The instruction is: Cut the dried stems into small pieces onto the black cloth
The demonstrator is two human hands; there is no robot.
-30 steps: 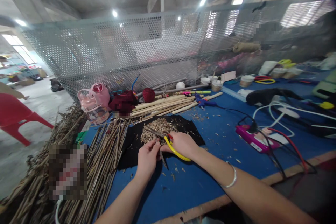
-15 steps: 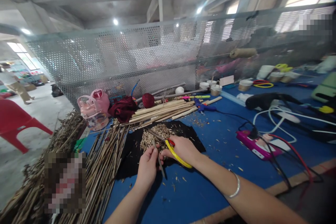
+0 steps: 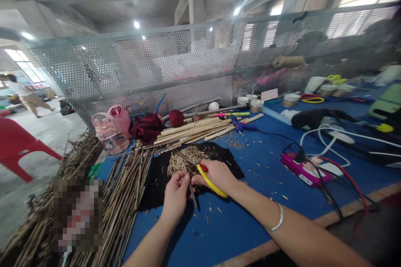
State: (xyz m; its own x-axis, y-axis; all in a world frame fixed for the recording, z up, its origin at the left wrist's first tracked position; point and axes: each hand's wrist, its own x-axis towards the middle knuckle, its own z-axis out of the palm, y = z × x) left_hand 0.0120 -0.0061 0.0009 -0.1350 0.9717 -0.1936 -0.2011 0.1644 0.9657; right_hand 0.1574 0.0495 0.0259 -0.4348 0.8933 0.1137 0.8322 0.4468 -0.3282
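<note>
- At the far left stands a red plastic chair (image 3: 25, 146), with a person in a white top and tan trousers (image 3: 26, 96) on the floor beyond it.
- A bundle of dry brown stalks with crumpled leaves (image 3: 73, 160) runs along the table's left side, partly under a pixelated patch.
- Behind it sits a pink and clear plastic bottle (image 3: 113, 131).
- Thin, straight brown stems (image 3: 122, 194) lie in a loose pile beside the stalks.
- A dark red crumpled cloth (image 3: 148, 129) rests next to the bottle.
- The left hand (image 3: 175, 192) pinches a short grey-brown stick (image 3: 193, 200) between thumb and fingers, above the near edge of a flat black cloth (image 3: 153, 181).
- Just beyond the fingers, a heap of small pale brown chips (image 3: 184, 160) lies on that black cloth.
- Farther back are peeled, cream-coloured wooden sticks (image 3: 194, 127).
- The right hand (image 3: 216, 175) grips yellow-handled metal scissors (image 3: 211, 182); a blade points up and left over the chips, and how wide the blades stand is hard to tell.
- A blue glue gun (image 3: 241, 125) lies on the blue table (image 3: 238, 225).
- Near the right edge is a purple power strip (image 3: 302, 170) with cables plugged in.
</note>
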